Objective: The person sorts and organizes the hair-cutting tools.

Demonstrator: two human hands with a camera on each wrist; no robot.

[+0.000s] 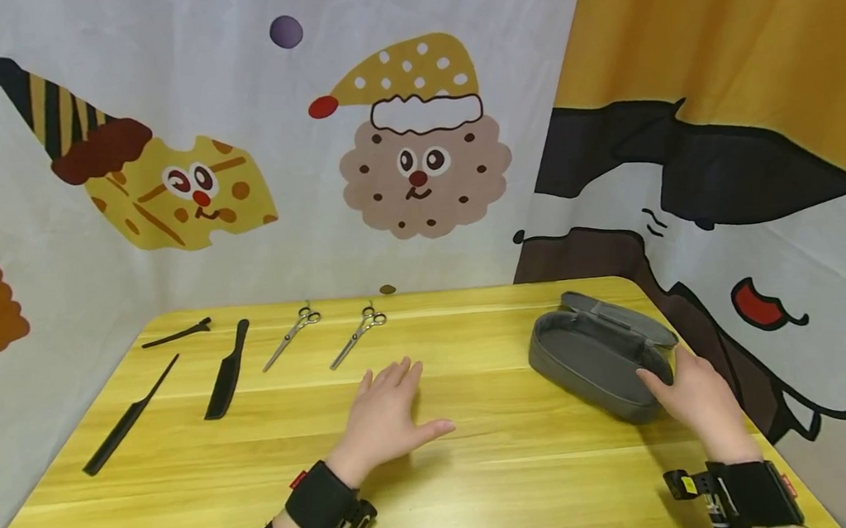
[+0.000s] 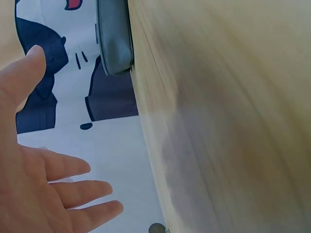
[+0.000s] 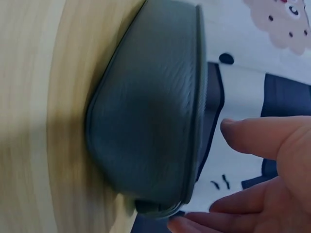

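A grey zippered case (image 1: 588, 367) stands on the right part of the table with its lid (image 1: 621, 319) folded back. My right hand (image 1: 698, 396) is at the case's right end, thumb extended above the opening. In the right wrist view, a gap shows between that thumb (image 3: 248, 138) and the case (image 3: 146, 107); the lower fingers come close to its end, and whether they touch it I cannot tell. My left hand (image 1: 386, 420) hovers over the middle of the table, fingers spread and holding nothing. The left wrist view shows its palm (image 2: 29, 194).
Left of the hands lie two pairs of scissors (image 1: 290, 339) (image 1: 357, 335), a wide black comb (image 1: 226, 375), a rat-tail comb (image 1: 130, 424) and a black hair clip (image 1: 178, 333). A cartoon-printed cloth (image 1: 228, 64) hangs behind the wooden table (image 1: 486, 491).
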